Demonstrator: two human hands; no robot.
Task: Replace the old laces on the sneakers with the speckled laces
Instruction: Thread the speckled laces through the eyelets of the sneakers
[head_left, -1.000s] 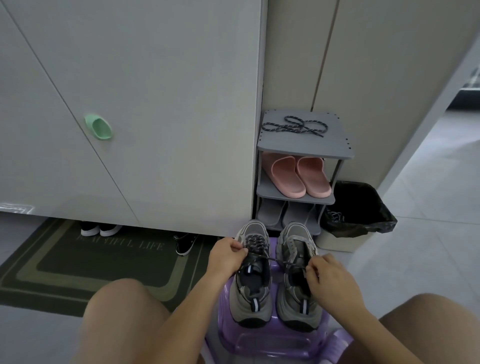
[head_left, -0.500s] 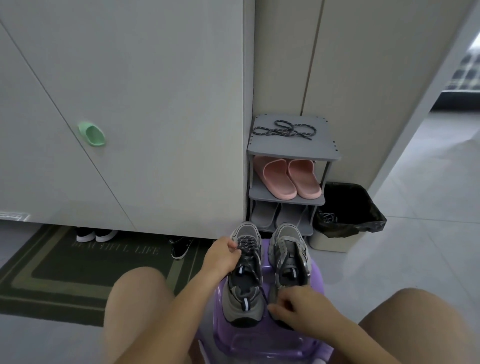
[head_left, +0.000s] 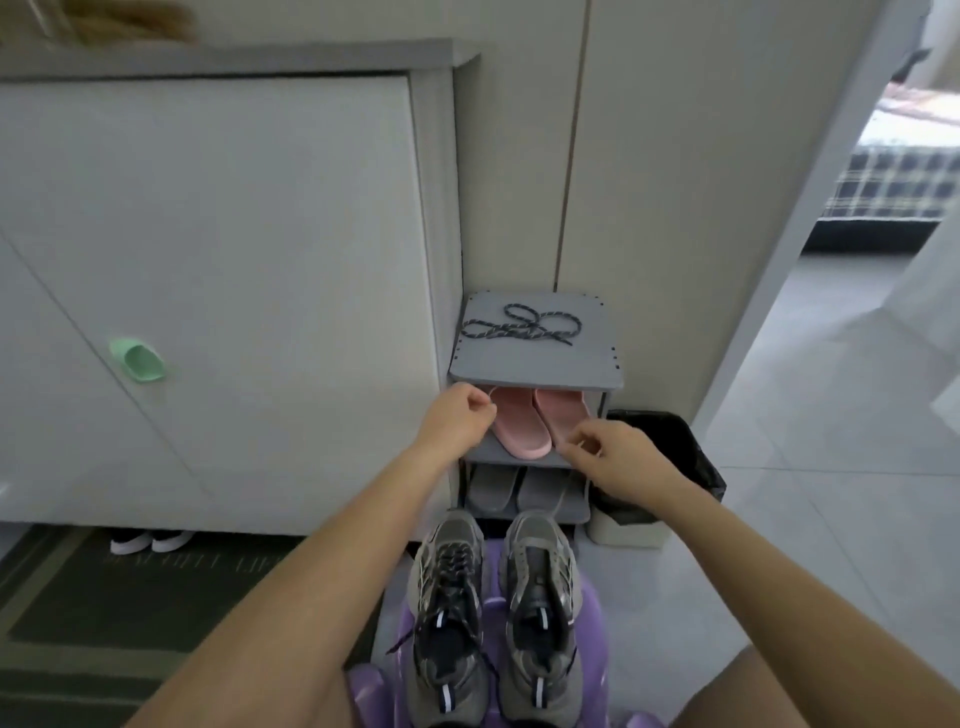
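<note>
Head view: grey three-tier shoe rack carries speckled black-and-white laces on top, pink slippers below. Left hand and right hand hover before it, fingers curled; whether they pinch anything cannot be told.

The only writing is on the dark green floor mat at the near left, in front of the white cabinet. A single line of pale capital letters runs along the mat's far edge. The letters are faint and blurred. They look like two words, but they cannot be read with certainty. The gray sneakers at the near center each have small white tabs on the tongue and heel. No lettering can be made out on these tabs.
</note>
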